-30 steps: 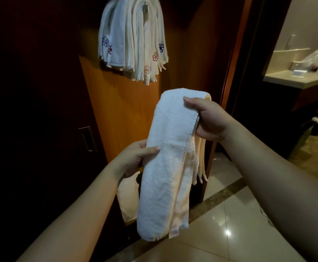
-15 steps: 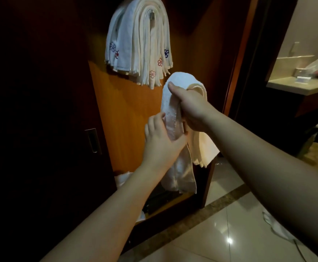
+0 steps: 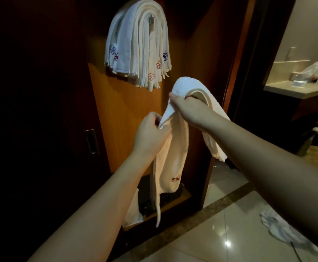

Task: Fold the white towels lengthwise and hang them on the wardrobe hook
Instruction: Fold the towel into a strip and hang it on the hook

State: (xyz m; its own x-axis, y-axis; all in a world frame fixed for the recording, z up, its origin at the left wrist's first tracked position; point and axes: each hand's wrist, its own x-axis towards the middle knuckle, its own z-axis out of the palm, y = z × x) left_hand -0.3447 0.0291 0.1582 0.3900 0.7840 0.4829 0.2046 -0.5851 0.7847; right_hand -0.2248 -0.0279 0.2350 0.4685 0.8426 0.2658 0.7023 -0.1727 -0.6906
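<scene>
Both hands grasp a folded white terry towel [image 3: 175,154]: right hand [image 3: 188,108] pinching its top fold, left hand [image 3: 150,133] gripping lower, below the hung bundle of white embroidered towels [image 3: 137,48].

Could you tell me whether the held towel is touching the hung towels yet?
Apart: the head view shows wood panel between the held towel and the hung towels.

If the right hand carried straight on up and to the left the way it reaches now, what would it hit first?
Probably the bundle of hung towels on the hook: the right hand, gripping the folded towel, sits just below them. Depth is unclear.
</scene>
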